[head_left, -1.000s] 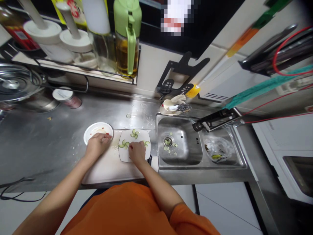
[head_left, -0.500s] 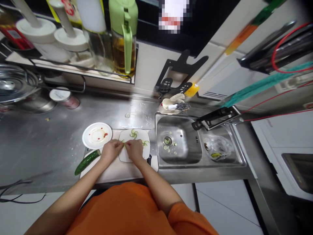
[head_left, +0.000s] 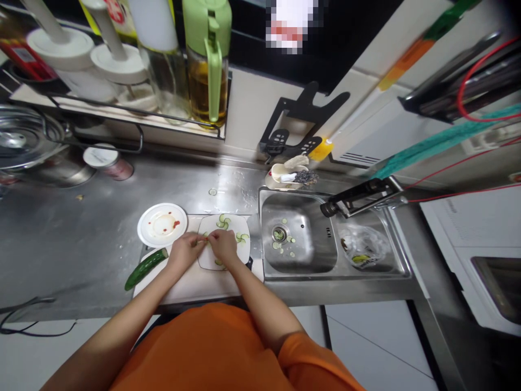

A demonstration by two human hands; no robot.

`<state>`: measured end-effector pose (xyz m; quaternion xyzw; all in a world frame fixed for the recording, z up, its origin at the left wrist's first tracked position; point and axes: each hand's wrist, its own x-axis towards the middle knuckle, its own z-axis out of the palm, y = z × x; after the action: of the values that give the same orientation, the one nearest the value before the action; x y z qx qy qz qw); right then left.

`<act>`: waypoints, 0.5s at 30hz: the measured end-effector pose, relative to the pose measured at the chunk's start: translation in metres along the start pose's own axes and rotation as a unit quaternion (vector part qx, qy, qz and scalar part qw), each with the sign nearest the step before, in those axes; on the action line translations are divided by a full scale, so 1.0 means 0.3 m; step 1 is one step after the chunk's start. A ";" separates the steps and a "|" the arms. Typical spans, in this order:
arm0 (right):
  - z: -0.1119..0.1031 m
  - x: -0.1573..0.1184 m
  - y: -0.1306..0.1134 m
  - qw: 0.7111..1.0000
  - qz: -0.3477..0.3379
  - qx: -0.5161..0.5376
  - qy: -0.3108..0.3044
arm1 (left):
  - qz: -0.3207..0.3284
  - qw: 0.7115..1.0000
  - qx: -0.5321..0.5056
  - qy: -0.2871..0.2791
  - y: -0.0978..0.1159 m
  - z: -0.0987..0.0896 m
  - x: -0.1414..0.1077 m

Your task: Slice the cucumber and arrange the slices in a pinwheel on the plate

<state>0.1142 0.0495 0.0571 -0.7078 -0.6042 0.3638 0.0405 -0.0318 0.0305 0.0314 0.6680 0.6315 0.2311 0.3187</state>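
Note:
A square white plate (head_left: 243, 258) with a dark rim lies on a pale cutting board (head_left: 185, 285). Thin cucumber slices (head_left: 223, 221) form pinwheels at its far side, and another pinwheel (head_left: 242, 238) sits at its right. More slices show near my right wrist, partly covered. Over the plate's left edge, my left hand (head_left: 186, 252) pinches with thumb and forefinger at a small cucumber slice. My right hand (head_left: 223, 248) meets it there, fingers closed on the slice too; the fingertips mostly hide it. A cut cucumber (head_left: 145, 269) lies left of my left forearm.
A round white plate (head_left: 157, 220) with red bits is beyond the cucumber. To the right, a steel sink (head_left: 313, 239) holds loose slices around its drain. A knife handle (head_left: 249, 263) pokes out beside the square plate. Bottles and jars fill a rack (head_left: 134, 111) at the back.
My right hand has shifted slightly left and up, uncovering slices near the plate's front edge. My left hand stays almost in place.

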 end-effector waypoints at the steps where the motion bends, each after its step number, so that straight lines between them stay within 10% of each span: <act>1: -0.005 0.002 -0.002 1.000 0.000 -0.006 -0.006 | 0.012 1.000 0.006 0.001 -0.006 0.001 0.000; 15: -0.005 0.019 -0.025 0.993 -0.036 -0.107 -0.043 | 0.059 0.997 0.042 0.004 -0.026 0.021 0.004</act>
<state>0.1089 0.0571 0.0592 -0.6696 -0.6660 0.3252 -0.0480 -0.0327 0.0308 0.0215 0.7158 0.6016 0.2254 0.2738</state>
